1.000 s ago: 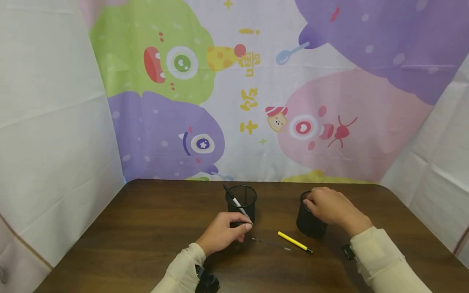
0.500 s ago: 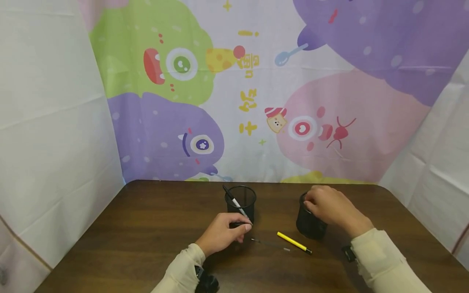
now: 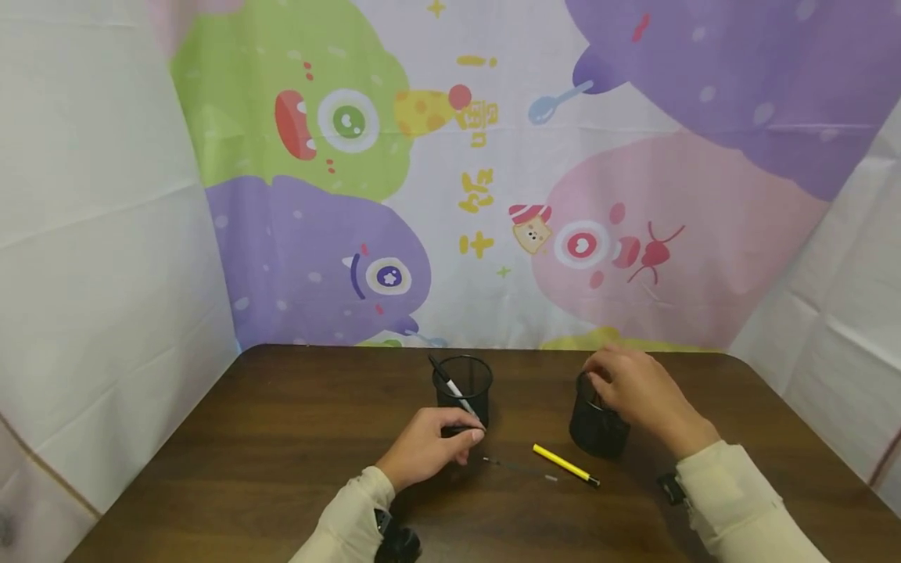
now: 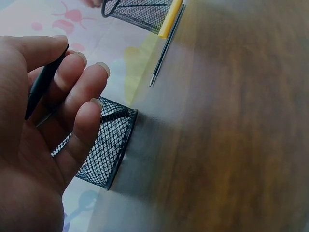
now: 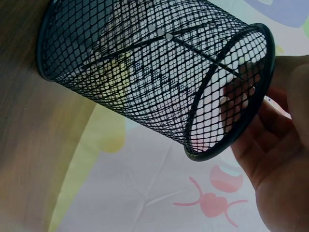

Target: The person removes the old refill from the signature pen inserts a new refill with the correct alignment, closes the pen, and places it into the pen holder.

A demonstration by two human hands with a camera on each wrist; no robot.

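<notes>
In the head view my left hand [image 3: 425,446] hovers over the table before the left mesh cup. Its thumb and index finger pinch a slim black tapered pen piece [image 4: 46,84]. A black-and-white pen [image 3: 454,389] leans in the left black mesh cup [image 3: 489,391]. My right hand [image 3: 644,395] is at the mouth of the right mesh cup [image 3: 594,430], with fingertips inside the rim. From those fingertips a thin dark rod [image 5: 207,57] slants into the cup, seen through the mesh; the fingers appear to pinch its upper end, which is partly hidden.
On the brown wooden table [image 3: 296,469] lies a yellow pen barrel [image 3: 563,463] with a black end. Beside it lies a thin pen refill [image 3: 517,469], parallel to it in the left wrist view. A cartoon cloth [image 3: 479,297] hangs behind the table.
My right hand has risen slightly at the mouth of the right cup, with its fingertips higher above the rim. The left hand and the things on the table have stayed put.
</notes>
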